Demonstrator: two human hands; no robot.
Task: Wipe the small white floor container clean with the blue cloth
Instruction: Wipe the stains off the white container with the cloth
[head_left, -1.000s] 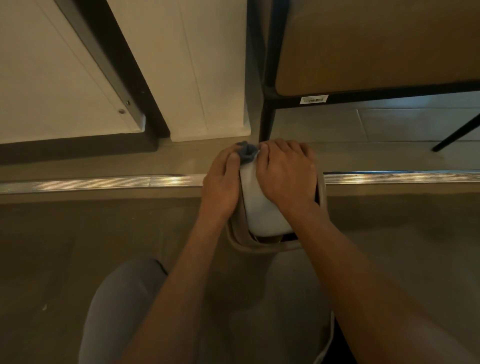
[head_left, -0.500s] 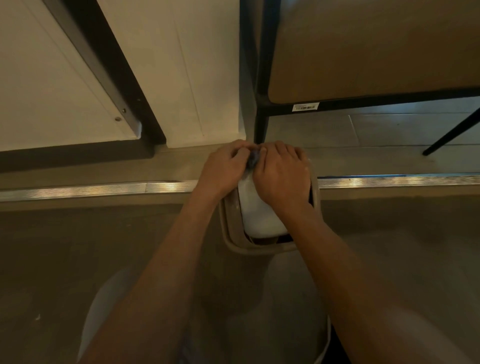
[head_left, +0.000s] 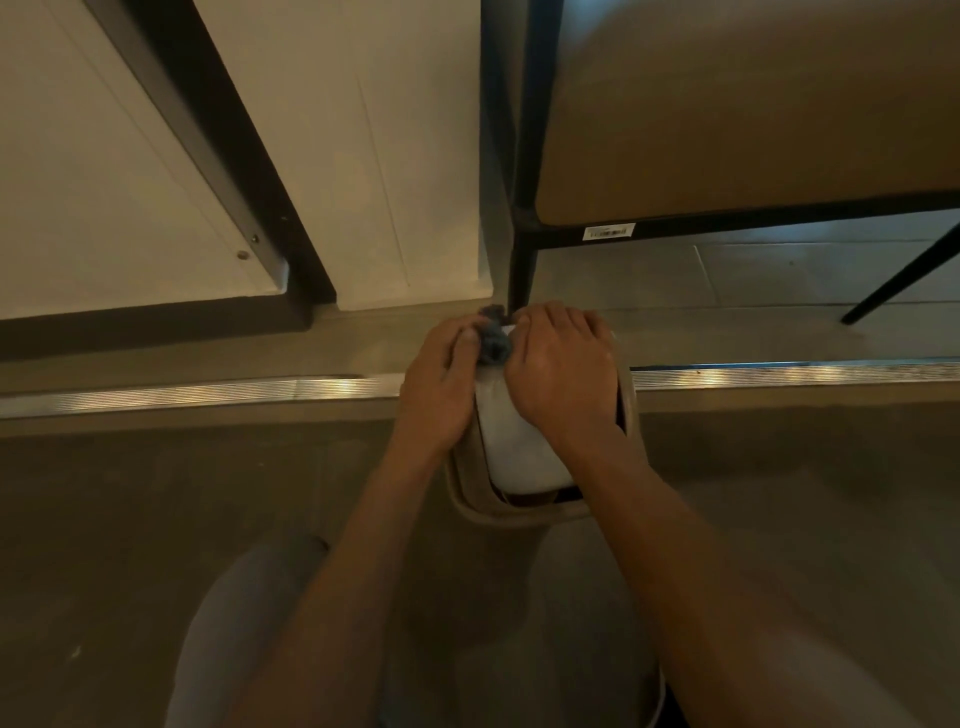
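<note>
The small floor container (head_left: 519, 512) stands on the floor in front of me, with a beige rim and a white tilted lid (head_left: 514, 452) in its top. My left hand (head_left: 441, 384) grips the bunched blue cloth (head_left: 493, 340) against the lid's far edge. My right hand (head_left: 561, 374) lies over the lid's right side, fingers curled over its far edge. Most of the cloth is hidden between the two hands.
A metal threshold strip (head_left: 182, 397) crosses the floor under the container. Behind it are white door panels (head_left: 363, 156) with a dark frame. A black-legged chair (head_left: 727, 130) with a tan seat stands close at the back right. My knee (head_left: 249, 623) is at the lower left.
The blue cloth shows more between the hands than half a second ago. Both hands stay on the lid's far edge; the view has shifted slightly.
</note>
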